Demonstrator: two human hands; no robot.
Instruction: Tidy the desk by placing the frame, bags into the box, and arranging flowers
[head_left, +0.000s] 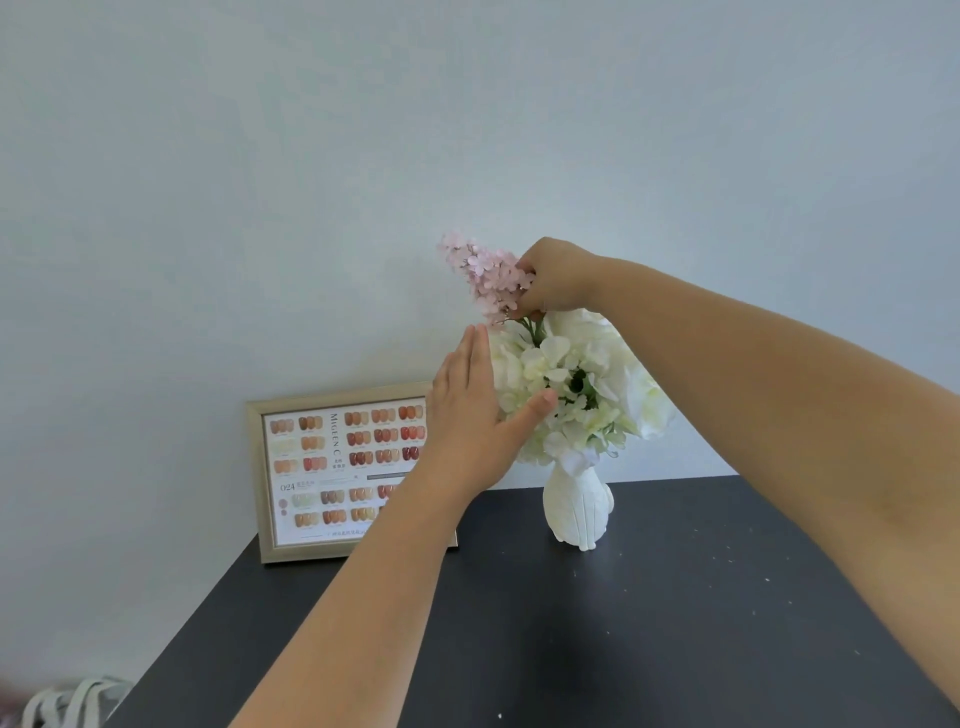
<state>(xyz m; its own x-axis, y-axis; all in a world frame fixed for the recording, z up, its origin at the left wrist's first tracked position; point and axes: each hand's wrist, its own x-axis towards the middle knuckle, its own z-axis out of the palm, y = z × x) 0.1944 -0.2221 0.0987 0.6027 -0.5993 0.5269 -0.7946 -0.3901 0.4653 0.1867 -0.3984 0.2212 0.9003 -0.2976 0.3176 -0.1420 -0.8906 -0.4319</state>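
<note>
Head view: right hand (556, 275), grip closed on the pink flower sprig (485, 273), directly above the white flowers (576, 384) in the vase (576, 512). Left hand (472, 410), grip open, touches them below; frame (311, 473) lower left on the tabletop (649, 623).

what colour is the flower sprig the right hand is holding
Pale pink; the sprig in the right hand shows best in the head view.

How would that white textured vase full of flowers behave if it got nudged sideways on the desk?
The white textured vase probably tips easily: its base looks narrow beneath a much wider bunch of white flowers. On the smooth dark desk it might slide first. It looks ceramic, so likely fragile.
</note>
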